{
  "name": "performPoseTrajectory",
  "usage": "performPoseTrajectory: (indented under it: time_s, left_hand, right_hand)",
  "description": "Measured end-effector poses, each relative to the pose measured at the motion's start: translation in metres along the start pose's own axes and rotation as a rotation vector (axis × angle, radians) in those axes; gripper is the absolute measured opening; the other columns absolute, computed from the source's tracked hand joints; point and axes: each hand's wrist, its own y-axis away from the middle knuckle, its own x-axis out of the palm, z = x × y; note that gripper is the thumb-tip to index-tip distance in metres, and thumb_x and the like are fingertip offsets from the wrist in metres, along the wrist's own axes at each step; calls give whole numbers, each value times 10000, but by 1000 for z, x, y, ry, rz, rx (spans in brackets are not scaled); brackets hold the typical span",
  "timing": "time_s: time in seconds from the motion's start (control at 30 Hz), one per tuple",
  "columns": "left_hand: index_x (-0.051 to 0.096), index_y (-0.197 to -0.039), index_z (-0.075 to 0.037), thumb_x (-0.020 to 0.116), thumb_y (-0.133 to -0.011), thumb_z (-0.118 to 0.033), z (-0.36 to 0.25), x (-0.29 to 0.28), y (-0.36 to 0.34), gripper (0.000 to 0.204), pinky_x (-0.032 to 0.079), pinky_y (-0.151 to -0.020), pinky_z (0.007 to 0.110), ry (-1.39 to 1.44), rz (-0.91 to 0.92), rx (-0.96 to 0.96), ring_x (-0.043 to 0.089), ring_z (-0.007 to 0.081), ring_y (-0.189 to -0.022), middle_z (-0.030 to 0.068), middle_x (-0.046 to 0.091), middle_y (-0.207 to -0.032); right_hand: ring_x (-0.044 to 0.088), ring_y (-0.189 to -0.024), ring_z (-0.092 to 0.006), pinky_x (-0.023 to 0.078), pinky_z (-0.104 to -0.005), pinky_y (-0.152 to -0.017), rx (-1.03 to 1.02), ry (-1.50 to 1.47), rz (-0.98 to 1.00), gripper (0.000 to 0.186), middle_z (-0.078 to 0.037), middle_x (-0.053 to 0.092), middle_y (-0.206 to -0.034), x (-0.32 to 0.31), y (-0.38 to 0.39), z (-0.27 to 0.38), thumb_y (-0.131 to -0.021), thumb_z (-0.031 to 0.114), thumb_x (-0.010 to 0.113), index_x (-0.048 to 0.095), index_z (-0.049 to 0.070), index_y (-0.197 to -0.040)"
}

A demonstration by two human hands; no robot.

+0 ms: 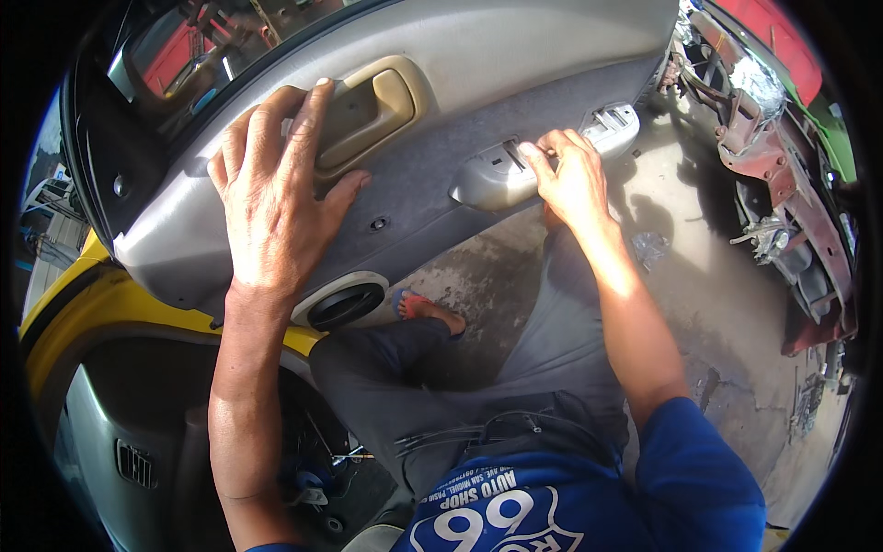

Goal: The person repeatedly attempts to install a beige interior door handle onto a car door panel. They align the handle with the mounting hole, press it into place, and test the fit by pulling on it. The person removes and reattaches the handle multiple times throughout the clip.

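On door panel (pixel 441 175): left hand (pixel 271 193) flat, open; right hand (pixel 570 175) grip on armrest (pixel 515 170), fingertips hidden.

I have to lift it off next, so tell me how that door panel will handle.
The door panel is broad and thin, so it probably flexes and feels awkward rather than heavy. The left hand presses it flat while the right hand grips the armrest, so it likely needs both hands.

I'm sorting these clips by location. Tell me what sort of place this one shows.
Most likely a car repair workshop. The left hand and right hand work on a grey car door panel of a yellow car, and a stripped red vehicle body stands on the stained concrete floor.
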Motion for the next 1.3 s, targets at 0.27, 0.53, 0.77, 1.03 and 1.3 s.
performPoseTrajectory:
  time_s: [0.27, 0.53, 0.77, 1.03, 1.3]
  left_hand:
    - [485, -1654, -225, 982, -758, -405, 3, 27, -16, 1040, 206, -1352, 570, 31, -249, 184, 381, 264, -1620, 70, 502, -1691]
    - [590, -1565, -129, 1004, -708, -272, -1, 29, -11, 962, 272, -1332, 559, 36, -309, 185, 468, 284, -1569, 111, 583, -1618]
    - [543, -1602, -120, 994, -739, -245, -3, 37, -21, 982, 278, -1319, 598, 100, -335, 259, 388, 353, -1609, 148, 531, -1655]
    - [553, -1586, -141, 1014, -688, -274, -3, 18, -15, 1018, 315, -1270, 507, 28, -226, 186, 485, 308, -1518, 61, 558, -1638]
    - [601, -1540, -142, 1017, -626, -232, -8, 21, -6, 1008, 374, -1152, 460, 70, -322, 136, 570, 289, -1331, 68, 633, -1493]
  right_hand:
    - [688, -1113, -357, 344, -601, -1212, -160, 260, 84, 414, -151, 756, -1005, 18, -11, -17, -1053, 438, 657, 770, 45, -987]
    - [701, -1015, -351, 358, -579, -1191, -165, 170, 114, 387, -155, 751, -911, 9, -9, -20, -1044, 377, 644, 769, 31, -925]
    - [692, -973, -341, 372, -530, -1161, -188, 118, 108, 372, -152, 741, -885, 13, -12, -21, -1031, 357, 660, 769, 18, -921]
    - [678, -927, -332, 394, -490, -1131, -174, 130, 106, 354, -140, 720, -869, 8, -9, -20, -1027, 346, 681, 759, 18, -921]
    - [674, -920, -337, 404, -488, -1115, -175, 98, 100, 356, -136, 707, -851, 7, -7, -20, -1024, 345, 685, 748, 20, -893]
